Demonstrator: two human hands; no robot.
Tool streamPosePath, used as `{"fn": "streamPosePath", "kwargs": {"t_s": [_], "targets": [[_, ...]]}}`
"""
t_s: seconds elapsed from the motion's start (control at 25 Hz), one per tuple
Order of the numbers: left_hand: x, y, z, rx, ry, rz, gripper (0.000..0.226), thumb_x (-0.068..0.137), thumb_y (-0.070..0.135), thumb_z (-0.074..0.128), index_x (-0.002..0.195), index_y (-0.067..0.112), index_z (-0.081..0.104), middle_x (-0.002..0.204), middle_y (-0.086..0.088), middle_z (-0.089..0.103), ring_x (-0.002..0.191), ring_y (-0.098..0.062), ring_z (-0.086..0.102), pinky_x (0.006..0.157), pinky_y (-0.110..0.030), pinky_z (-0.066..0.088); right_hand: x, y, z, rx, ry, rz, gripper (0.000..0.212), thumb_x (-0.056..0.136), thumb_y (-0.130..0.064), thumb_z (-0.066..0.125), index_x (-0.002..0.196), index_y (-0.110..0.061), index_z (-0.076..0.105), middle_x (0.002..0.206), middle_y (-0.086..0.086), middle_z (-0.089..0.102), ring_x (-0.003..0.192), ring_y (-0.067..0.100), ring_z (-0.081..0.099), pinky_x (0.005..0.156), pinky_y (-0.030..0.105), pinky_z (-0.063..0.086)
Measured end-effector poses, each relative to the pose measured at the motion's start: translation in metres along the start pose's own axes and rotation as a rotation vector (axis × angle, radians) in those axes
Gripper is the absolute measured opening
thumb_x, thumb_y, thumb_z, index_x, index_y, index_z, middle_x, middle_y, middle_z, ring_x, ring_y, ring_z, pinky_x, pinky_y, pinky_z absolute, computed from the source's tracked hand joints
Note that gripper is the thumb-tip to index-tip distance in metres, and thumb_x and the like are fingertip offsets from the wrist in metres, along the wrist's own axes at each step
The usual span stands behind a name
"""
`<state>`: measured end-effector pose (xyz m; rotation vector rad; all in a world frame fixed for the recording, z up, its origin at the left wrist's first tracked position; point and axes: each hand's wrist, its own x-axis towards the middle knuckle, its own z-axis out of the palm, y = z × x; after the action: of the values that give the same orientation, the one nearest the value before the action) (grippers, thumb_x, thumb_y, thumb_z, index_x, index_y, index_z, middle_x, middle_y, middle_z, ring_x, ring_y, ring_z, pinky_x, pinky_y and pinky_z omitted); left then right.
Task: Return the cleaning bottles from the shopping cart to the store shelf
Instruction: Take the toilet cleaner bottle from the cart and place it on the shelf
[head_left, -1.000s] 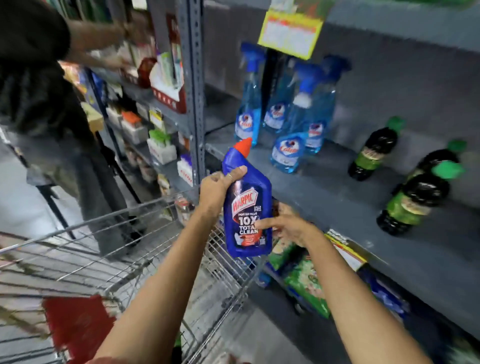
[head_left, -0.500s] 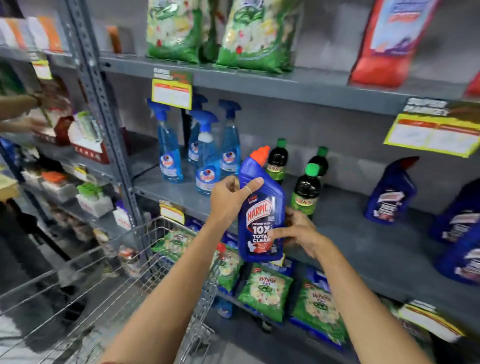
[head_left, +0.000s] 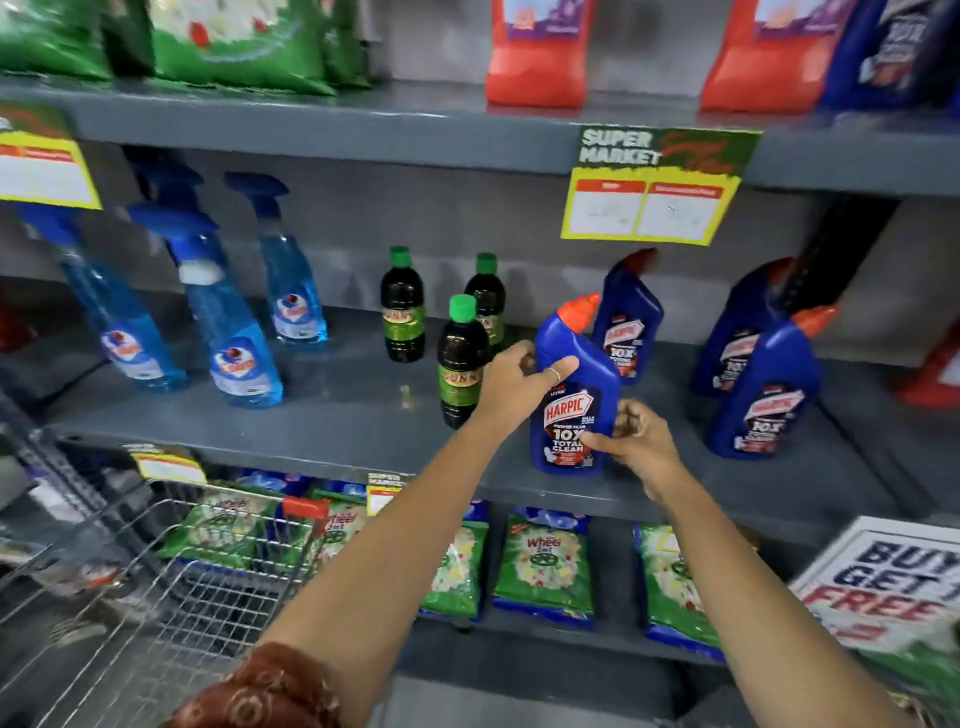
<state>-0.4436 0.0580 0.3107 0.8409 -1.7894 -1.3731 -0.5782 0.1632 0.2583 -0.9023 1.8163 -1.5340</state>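
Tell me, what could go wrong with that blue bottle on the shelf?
1. The blue bottle sits near the shelf's front edge, so it might tip off when the left hand and right hand let go.
2. The left hand is close beside a dark bottle with a green cap; pulling back could knock it over.

"HARPIC 10X TOTAL CLEAN" on the blue bottle (head_left: 571, 410); "SUPER MARKET" on the shelf tag (head_left: 654, 182).

Supermarket aisle. Grey metal shelving (head_left: 363, 431) stocked with repeated cleaning products, yellow price tag (head_left: 649, 197) printed "SUPER MARKET" on the shelf edge, detergent packs (head_left: 545, 566) below, "BUY GET FREE" promo sign (head_left: 893, 587), wire shopping cart (head_left: 171, 587) lower left.
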Motion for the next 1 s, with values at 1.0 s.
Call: {"fn": "streamPosePath", "kwargs": {"t_s": [1.0], "targets": [[-0.031, -0.055, -0.105, -0.195, 0.362, -0.177, 0.027, 0.087, 0.009, 0.055, 0.061, 0.016, 0.061, 0.043, 0.009, 0.063, 0.037, -0.001, 0.053, 0.040, -0.014, 0.040, -0.023, 0.028, 0.112, -0.262, 0.244, -0.415, 0.011, 0.078, -0.009, 0.068, 0.080, -0.008, 0.057, 0.068, 0.011, 0.060, 0.063, 0.030, 0.056, 0.064, 0.045, 0.051]]}}
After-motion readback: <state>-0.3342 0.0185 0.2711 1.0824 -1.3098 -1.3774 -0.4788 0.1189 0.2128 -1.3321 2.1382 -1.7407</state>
